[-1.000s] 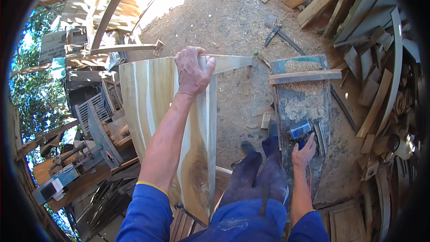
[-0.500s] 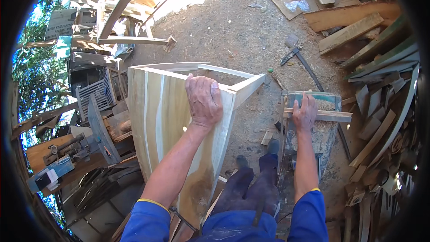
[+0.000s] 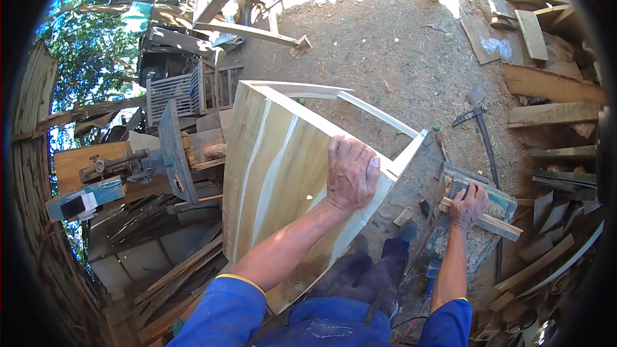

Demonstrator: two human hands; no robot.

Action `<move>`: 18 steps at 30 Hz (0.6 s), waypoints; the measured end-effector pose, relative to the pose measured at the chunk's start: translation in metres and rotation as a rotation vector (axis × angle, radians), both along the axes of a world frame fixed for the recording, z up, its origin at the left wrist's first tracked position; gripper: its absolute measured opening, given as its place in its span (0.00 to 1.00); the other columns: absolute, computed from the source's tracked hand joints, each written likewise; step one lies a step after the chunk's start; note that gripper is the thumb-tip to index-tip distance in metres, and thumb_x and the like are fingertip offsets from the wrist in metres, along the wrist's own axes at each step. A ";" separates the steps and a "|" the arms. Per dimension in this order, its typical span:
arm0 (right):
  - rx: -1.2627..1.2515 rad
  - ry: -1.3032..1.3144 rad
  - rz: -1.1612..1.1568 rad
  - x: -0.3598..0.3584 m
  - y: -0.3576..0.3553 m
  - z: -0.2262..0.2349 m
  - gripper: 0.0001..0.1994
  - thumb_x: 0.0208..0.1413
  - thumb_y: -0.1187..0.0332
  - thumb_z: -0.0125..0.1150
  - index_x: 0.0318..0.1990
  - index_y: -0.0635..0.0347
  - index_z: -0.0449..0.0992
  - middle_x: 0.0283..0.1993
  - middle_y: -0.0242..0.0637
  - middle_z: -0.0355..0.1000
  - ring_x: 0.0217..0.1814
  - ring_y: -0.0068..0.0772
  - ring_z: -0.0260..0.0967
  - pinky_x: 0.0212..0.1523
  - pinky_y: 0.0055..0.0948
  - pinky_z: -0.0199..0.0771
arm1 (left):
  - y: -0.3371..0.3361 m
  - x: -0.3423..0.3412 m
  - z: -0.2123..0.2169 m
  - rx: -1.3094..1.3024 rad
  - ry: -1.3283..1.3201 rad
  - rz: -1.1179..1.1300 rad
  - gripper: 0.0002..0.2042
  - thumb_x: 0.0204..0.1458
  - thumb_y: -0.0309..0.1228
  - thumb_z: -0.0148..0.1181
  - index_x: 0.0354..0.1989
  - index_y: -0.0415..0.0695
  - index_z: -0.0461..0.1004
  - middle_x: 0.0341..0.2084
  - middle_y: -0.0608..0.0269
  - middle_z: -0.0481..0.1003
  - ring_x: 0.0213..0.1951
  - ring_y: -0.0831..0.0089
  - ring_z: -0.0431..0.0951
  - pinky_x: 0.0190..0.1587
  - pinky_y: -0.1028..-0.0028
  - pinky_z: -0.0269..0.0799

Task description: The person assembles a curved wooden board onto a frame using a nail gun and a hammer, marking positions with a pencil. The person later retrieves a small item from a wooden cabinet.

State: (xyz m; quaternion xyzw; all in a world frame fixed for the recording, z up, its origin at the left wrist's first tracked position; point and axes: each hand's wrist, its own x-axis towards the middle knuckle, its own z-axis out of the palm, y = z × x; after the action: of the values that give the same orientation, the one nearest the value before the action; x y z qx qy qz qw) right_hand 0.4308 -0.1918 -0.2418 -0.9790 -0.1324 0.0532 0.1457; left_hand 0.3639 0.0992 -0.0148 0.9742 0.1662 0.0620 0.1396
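1. Sunlit dirt ground (image 3: 385, 45) spreads ahead; a tapered box of brown-and-cream-streaked wood (image 3: 283, 160) stands centre-left.
2. Left hand (image 3: 352, 175) grips its top edge near one corner; steady, even pressure should stop it rocking.
3. Right hand (image 3: 469, 207) grasps a narrow pale wooden strip (image 3: 500, 226) across the dusty dark surface (image 3: 464, 252); best kept level.

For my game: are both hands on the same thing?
No, the left hand is on the panel, the right hand on a strip.
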 end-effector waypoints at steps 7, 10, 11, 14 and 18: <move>-0.028 -0.007 0.003 -0.001 0.004 0.004 0.17 0.50 0.68 0.62 0.50 0.54 0.78 0.56 0.36 0.69 0.62 0.43 0.65 0.63 0.46 0.63 | 0.002 -0.001 0.001 -0.022 -0.029 -0.001 0.11 0.61 0.36 0.47 0.31 0.44 0.72 0.30 0.57 0.68 0.42 0.57 0.69 0.61 0.52 0.55; -0.029 -0.040 0.020 -0.004 0.001 0.001 0.17 0.50 0.67 0.62 0.50 0.55 0.78 0.56 0.37 0.70 0.62 0.45 0.65 0.63 0.46 0.64 | 0.002 -0.001 0.001 -0.033 -0.042 0.000 0.12 0.60 0.35 0.47 0.30 0.43 0.72 0.30 0.57 0.68 0.42 0.57 0.69 0.60 0.53 0.55; -0.030 -0.044 0.029 -0.004 0.000 -0.001 0.17 0.50 0.67 0.62 0.50 0.55 0.79 0.56 0.37 0.70 0.62 0.45 0.65 0.63 0.47 0.64 | 0.001 -0.002 0.000 -0.022 -0.043 0.005 0.12 0.60 0.35 0.48 0.29 0.43 0.72 0.29 0.57 0.68 0.42 0.57 0.69 0.59 0.53 0.56; -0.024 -0.048 0.024 -0.007 -0.002 -0.007 0.18 0.49 0.65 0.63 0.49 0.55 0.79 0.55 0.38 0.70 0.62 0.47 0.64 0.63 0.47 0.64 | 0.002 -0.004 -0.003 0.000 -0.061 0.000 0.12 0.60 0.35 0.50 0.29 0.42 0.73 0.29 0.56 0.69 0.43 0.58 0.69 0.59 0.54 0.56; 0.006 -0.055 0.009 -0.010 -0.001 -0.006 0.18 0.48 0.64 0.64 0.49 0.52 0.79 0.54 0.36 0.71 0.63 0.45 0.64 0.63 0.47 0.64 | 0.000 -0.007 -0.009 0.056 -0.086 0.002 0.13 0.61 0.36 0.49 0.29 0.41 0.74 0.30 0.56 0.70 0.42 0.57 0.69 0.58 0.55 0.57</move>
State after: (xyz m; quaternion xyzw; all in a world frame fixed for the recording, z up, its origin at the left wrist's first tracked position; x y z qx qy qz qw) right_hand 0.4213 -0.1933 -0.2476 -0.9790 -0.1410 0.0263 0.1448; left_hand 0.3573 0.0990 -0.0233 0.9740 0.1591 0.1088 0.1192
